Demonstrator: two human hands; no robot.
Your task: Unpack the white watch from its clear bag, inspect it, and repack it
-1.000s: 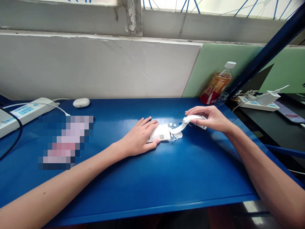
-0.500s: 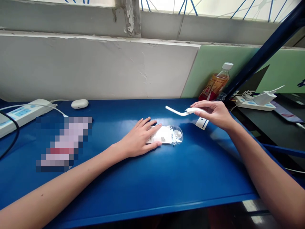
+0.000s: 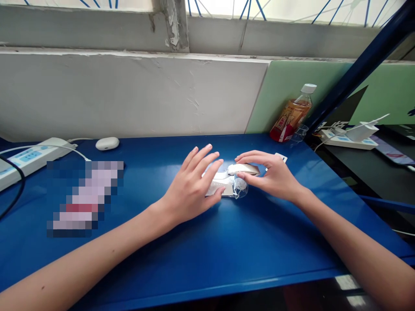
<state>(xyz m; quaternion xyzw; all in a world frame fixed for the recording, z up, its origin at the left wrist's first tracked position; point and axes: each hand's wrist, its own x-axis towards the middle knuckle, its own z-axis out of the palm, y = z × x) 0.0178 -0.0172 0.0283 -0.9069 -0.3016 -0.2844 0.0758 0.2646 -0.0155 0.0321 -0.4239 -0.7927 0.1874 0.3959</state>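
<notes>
My right hand (image 3: 270,172) grips a white object with a rounded body and a thin bent stem (image 3: 248,169) between thumb and fingers. Its exact kind I cannot make out. Beneath it lies a small clear plastic package (image 3: 241,188) with a white printed part, flat on the blue desk (image 3: 227,246). My left hand (image 3: 197,183) is open at the package's left side, fingers spread and raised, covering part of it and the stem's end. A white card (image 3: 281,157) shows partly behind my right hand.
A bottle of red-brown drink (image 3: 292,114) stands at the back right by a blue metal post (image 3: 359,65). A white earbud case (image 3: 107,143), a power strip (image 3: 39,153) with cables and a pixelated, phone-shaped thing (image 3: 86,196) are on the left.
My right hand has brought the white object left and down onto the package. My left hand has lifted off the package, its fingers now raised.
</notes>
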